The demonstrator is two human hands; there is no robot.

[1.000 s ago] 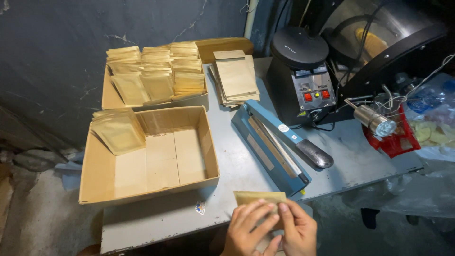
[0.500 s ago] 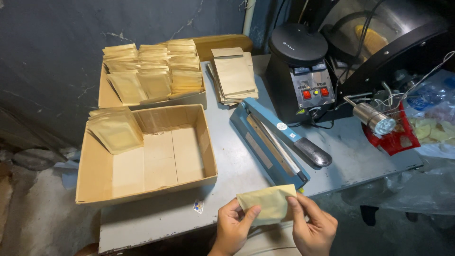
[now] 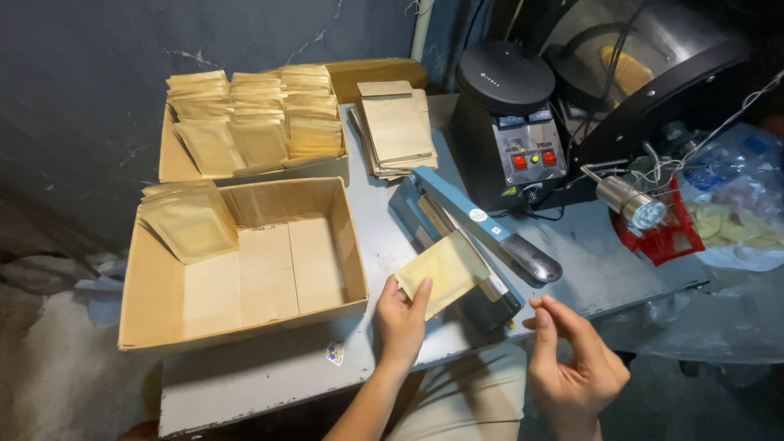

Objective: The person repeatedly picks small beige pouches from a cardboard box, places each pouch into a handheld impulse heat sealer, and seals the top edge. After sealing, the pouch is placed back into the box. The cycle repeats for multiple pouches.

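A flat kraft pouch (image 3: pixel 443 273) is pinched by one corner between thumb and fingers of the left hand (image 3: pixel 402 320), so that its far edge is laid over the bed of the blue heat sealer (image 3: pixel 457 245), under the raised arm. The right hand (image 3: pixel 572 359) is held loosely open and empty just in front of the sealer. The nearly empty cardboard box (image 3: pixel 245 278) is kept left of the sealer, within easy reach; stacked pouches (image 3: pixel 396 126) are kept behind it.

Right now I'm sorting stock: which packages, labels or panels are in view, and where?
Tan pouch: left hand, over blue sealer.
Tan pouches: near box, left corner.
Pouch rows: far box.
Flat stack: tabletop.
Grey panel, red buttons: black machine.
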